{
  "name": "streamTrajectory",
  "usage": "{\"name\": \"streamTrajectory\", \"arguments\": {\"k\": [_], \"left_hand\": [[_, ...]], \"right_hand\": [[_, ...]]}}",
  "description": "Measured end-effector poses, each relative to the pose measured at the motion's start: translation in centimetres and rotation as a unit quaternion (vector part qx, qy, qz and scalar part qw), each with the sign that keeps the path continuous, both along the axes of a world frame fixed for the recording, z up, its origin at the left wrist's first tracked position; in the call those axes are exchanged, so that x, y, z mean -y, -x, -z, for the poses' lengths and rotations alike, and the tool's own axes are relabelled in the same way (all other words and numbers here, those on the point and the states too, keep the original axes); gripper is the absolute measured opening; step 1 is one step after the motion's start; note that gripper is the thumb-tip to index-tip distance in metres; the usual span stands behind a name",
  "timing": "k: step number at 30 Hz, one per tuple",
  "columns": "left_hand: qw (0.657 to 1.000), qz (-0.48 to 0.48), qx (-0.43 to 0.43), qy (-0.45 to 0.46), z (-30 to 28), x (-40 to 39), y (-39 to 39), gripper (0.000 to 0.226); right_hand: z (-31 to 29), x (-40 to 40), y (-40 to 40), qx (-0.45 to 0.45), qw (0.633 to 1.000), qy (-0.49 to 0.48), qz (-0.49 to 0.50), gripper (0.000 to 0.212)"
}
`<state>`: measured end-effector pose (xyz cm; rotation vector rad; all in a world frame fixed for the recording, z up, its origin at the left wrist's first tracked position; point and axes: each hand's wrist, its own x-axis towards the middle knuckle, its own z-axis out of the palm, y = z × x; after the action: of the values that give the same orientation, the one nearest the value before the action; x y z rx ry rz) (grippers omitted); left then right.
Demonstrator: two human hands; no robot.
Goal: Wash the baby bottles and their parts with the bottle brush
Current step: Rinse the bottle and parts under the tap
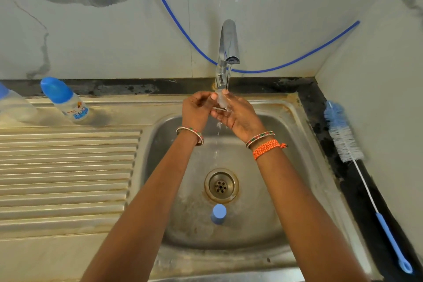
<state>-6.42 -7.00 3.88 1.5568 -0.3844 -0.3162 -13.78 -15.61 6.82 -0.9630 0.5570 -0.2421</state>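
Judging from how things lie, you are in the early or middle part of the wash. The steel sink (297, 126) is below your fingers, and the tap (227, 52) runs just above them, the water falling past them to the drain.

Far to the left of your fingers, on the table part of the sink, stands a baby bottle (68, 103) with its blue cap on. It looks not yet opened, so I think it waits for washing. A second bottle (13, 105) shows only partly at the left edge; its state I cannot tell.

Well to the right of your fingers, the bottle brush (343, 137) lies on the dark ledge. No hand holds it, so the brushing of this part is done or not begun; I cannot say which.

Below your fingers, near the drain, a small blue cap (219, 213) stands in the basin, not yet put aside.

Your left hand (198, 110) and right hand (238, 114) are closed together on a small clear part (222, 101), probably a teat, under the stream.
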Motion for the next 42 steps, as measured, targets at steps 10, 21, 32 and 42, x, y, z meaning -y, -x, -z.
{"name": "streamTrajectory", "arguments": {"k": [10, 21, 32, 42], "left_hand": [[0.978, -0.073, 0.084, -0.177, -0.6, 1.2, 1.8, 0.038], [0.985, 0.012, 0.151, -0.080, 0.9, 0.8, 1.1, 0.009], [0.971, 0.084, -0.208, 0.085, 0.1, 0.5, 1.6, 0.026], [0.921, 0.128, -0.322, 0.175, 1.4, -0.2, 1.3, 0.018]], "right_hand": [[1.2, -0.6, 0.1, -0.084, 0.921, 0.378, 0.034, 0.028], [0.7, -0.2, 1.1, -0.052, 0.983, 0.143, 0.099, 0.011], [1.9, 0.5, 1.0, -0.052, 0.862, 0.503, 0.042, 0.013], [2.1, -0.8, 2.1, -0.183, 0.616, 0.766, -0.020, 0.029]]}}
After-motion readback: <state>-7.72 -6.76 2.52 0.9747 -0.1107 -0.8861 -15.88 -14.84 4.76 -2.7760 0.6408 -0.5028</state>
